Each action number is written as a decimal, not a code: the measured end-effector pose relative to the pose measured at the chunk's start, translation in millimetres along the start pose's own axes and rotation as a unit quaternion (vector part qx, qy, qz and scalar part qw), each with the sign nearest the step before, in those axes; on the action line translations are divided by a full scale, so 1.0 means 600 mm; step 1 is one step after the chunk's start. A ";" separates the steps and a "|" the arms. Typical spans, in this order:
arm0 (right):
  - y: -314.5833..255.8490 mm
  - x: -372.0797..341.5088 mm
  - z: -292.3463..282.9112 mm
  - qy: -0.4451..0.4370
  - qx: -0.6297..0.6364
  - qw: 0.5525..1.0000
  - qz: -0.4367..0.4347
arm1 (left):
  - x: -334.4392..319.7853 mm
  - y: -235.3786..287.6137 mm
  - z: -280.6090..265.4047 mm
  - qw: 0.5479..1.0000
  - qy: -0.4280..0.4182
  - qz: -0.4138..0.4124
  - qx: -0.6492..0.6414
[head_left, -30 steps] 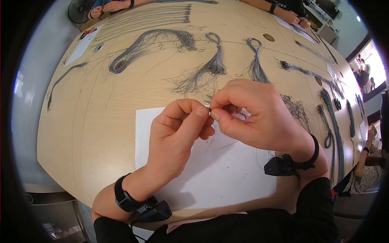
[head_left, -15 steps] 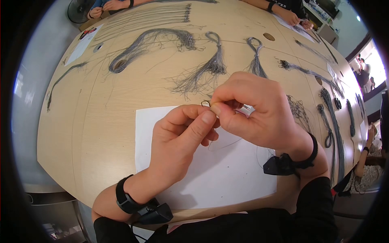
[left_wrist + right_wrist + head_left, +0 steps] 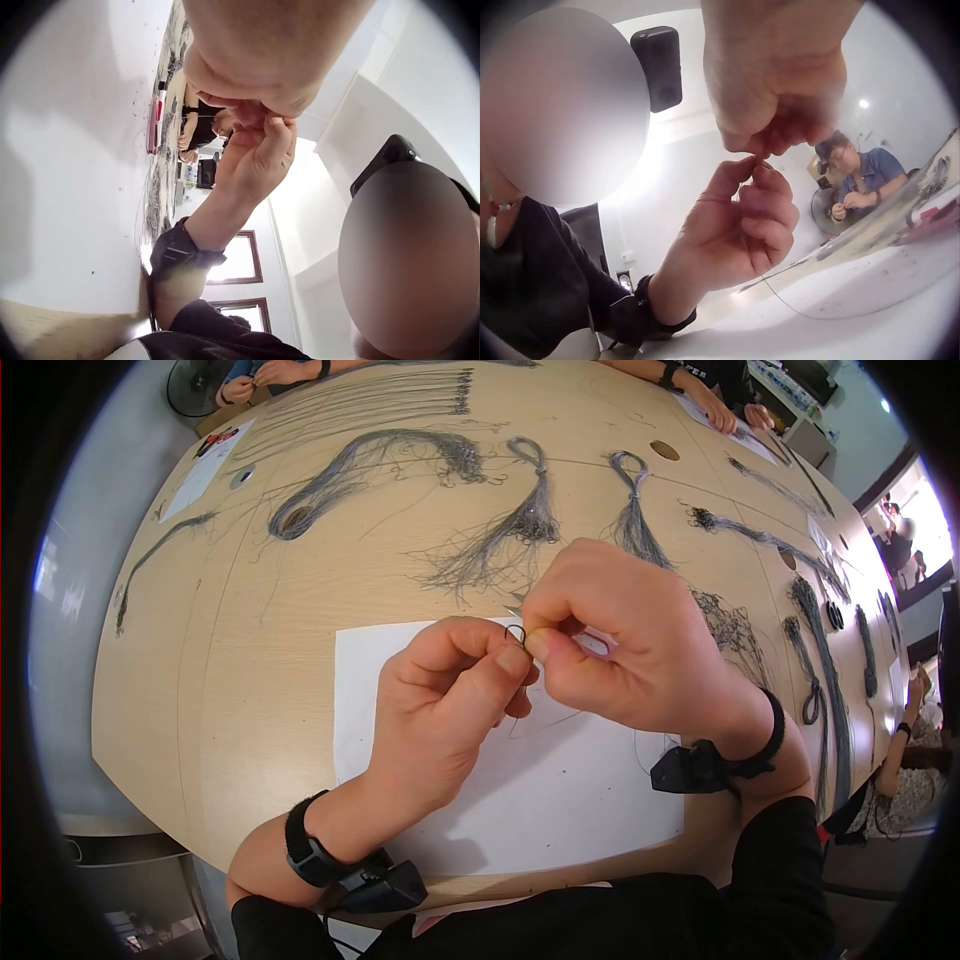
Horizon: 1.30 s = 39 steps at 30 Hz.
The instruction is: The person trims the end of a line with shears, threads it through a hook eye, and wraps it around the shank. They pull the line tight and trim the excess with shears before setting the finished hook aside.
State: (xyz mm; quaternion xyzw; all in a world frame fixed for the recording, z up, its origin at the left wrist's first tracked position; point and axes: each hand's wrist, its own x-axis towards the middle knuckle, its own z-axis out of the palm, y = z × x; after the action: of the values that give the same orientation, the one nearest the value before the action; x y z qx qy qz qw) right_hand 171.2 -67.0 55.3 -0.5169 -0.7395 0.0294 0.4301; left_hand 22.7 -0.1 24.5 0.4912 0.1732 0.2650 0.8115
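Observation:
In the head view a small dark hook (image 3: 515,631) stands up between the fingertips above a white paper sheet (image 3: 560,790). My left hand (image 3: 440,705) pinches its lower part between thumb and forefinger. My right hand (image 3: 625,640) pinches at the hook's right side, its fingertips touching the left ones. A thin line (image 3: 802,316) hangs from the left hand in the right wrist view and curves over the paper. The fingers hide most of the hook in both wrist views.
Bundles of thin grey line (image 3: 530,520) lie beyond the hands, with tangled line (image 3: 735,630) to the right. A pink and white object (image 3: 156,124) rests beside the paper. Other people's hands (image 3: 715,405) are across the table.
The hook's curved end shows above the fingertips now, hardly visible a second ago. Both hands have shifted slightly right, still pinching. A hand across the table has moved down onto the paper there.

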 end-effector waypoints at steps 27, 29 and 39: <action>-0.003 -0.001 0.003 0.026 -0.046 0.998 -0.029 | -0.001 -0.007 0.003 0.999 -0.019 0.036 0.011; -0.001 0.000 0.006 0.060 -0.089 0.991 -0.076 | 0.000 -0.006 0.001 0.999 -0.016 0.036 0.011; -0.015 -0.002 -0.011 0.002 0.110 0.983 0.146 | 0.000 -0.005 0.000 1.000 -0.013 0.016 -0.007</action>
State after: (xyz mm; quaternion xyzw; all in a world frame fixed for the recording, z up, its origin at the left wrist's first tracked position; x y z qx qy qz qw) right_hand 169.0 -74.6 62.9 -0.5691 -0.6472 0.1723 0.4770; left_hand 23.5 -1.4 22.2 0.4917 0.1524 0.2728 0.8128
